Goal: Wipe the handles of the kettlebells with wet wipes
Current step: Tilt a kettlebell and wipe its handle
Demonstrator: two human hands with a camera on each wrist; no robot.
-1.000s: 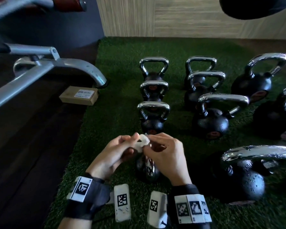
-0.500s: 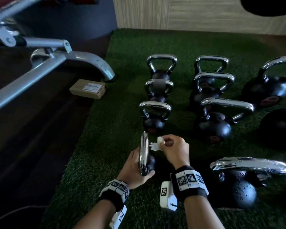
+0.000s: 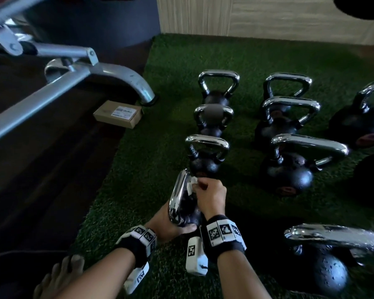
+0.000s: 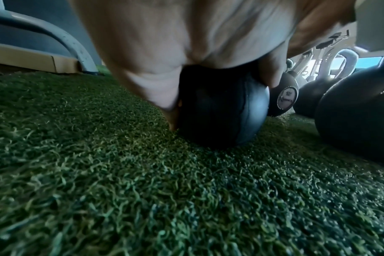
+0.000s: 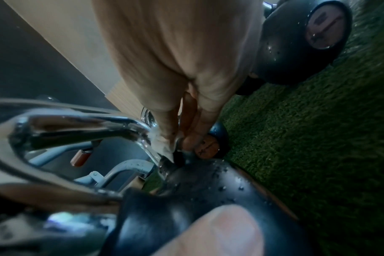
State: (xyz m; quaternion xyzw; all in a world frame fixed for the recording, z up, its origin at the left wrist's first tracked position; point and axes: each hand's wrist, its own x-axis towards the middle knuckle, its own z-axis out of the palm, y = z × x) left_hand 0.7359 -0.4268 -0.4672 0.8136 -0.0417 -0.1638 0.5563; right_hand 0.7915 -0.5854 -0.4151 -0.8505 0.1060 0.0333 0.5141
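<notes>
A small black kettlebell (image 3: pixel 187 209) with a chrome handle (image 3: pixel 178 197) stands on the green turf nearest to me. My left hand (image 3: pixel 171 223) grips its round body (image 4: pixel 221 110) from the near side. My right hand (image 3: pixel 211 196) pinches a crumpled white wet wipe (image 3: pixel 191 184) and presses it on the far end of the handle, where the chrome meets the body (image 5: pixel 162 147). Several more chrome-handled kettlebells stand in rows beyond, the closest (image 3: pixel 205 156) just past my right hand.
A large kettlebell (image 3: pixel 330 255) stands close at the right, another (image 3: pixel 289 167) further back. A grey bench frame (image 3: pixel 78 70) and a cardboard box (image 3: pixel 118 113) lie on the dark floor left of the turf (image 3: pixel 138 160). A bare foot (image 3: pixel 61 277) shows at bottom left.
My left hand left the wipe and took the kettlebell's body. My right hand brought the wipe onto the far end of the handle. The view drew closer.
</notes>
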